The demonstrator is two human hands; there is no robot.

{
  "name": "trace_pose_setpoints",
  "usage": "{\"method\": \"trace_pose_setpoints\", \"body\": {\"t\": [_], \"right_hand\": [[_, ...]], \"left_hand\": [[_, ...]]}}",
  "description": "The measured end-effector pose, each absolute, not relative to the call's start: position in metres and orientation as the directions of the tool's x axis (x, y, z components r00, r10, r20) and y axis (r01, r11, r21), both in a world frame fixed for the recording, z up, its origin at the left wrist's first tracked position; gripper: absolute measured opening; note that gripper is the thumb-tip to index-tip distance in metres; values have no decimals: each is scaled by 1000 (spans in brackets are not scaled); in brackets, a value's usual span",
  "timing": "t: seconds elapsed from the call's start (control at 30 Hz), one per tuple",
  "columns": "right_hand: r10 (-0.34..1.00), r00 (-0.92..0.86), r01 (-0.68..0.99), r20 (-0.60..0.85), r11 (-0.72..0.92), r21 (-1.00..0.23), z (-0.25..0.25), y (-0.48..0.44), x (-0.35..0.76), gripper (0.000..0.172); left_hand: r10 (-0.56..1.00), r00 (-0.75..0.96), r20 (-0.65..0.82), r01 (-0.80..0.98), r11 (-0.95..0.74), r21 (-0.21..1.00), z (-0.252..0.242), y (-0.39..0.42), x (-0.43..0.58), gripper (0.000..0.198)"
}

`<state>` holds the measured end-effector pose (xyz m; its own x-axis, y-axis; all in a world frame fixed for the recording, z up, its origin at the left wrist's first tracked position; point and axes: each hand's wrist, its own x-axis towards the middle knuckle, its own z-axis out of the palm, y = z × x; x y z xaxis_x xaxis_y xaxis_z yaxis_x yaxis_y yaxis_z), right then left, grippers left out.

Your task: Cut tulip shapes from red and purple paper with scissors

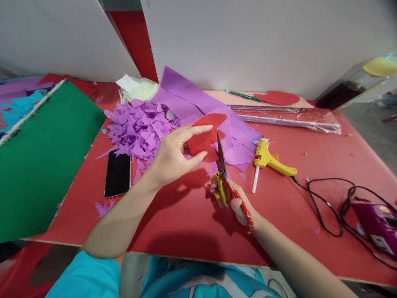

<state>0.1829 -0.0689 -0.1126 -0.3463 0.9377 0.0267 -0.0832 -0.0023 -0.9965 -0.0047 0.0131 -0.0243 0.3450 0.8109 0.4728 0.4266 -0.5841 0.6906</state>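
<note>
My left hand (176, 151) pinches a red paper heart (201, 140) between thumb and fingers, holding it above the table. Around the handles of a pair of scissors (222, 165), one loop red and the other yellow, my right hand (237, 203) is closed. The blades point up and lie at the heart's right edge; whether they touch the paper I cannot tell. Behind the heart lie large purple paper sheets (182, 91). A heap of small purple paper pieces (141, 126) sits left of my left hand.
A black phone (118, 174) lies beside the heap, near a green board (46, 161). To the right are a yellow glue gun (268, 158) with a black cable (322, 207) and a purple box (376, 225). Another red paper shape (279, 98) and a bottle (350, 85) are farther back.
</note>
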Motion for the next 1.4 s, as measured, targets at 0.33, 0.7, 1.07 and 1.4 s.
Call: {"method": "trace_pose_setpoints", "body": {"t": [0.33, 0.7, 1.07, 1.4], "right_hand": [[882, -471, -194, 21, -80, -978, -118, -74, 186, 66], [866, -500, -185, -16, -125, -975, -120, -78, 189, 71], [872, -489, -195, 22, -85, -977, -121, -76, 189, 67], [877, -479, -209, 39, -70, -975, -120, -75, 185, 71]], "left_hand": [[815, 390, 429, 387, -568, 727, -19, 15, -11, 48], [812, 425, 401, 381, -562, 734, -17, 14, -11, 49], [791, 439, 427, 436, -603, 669, -16, 13, -10, 47], [789, 446, 423, 410, -600, 687, -17, 13, -9, 47]]}}
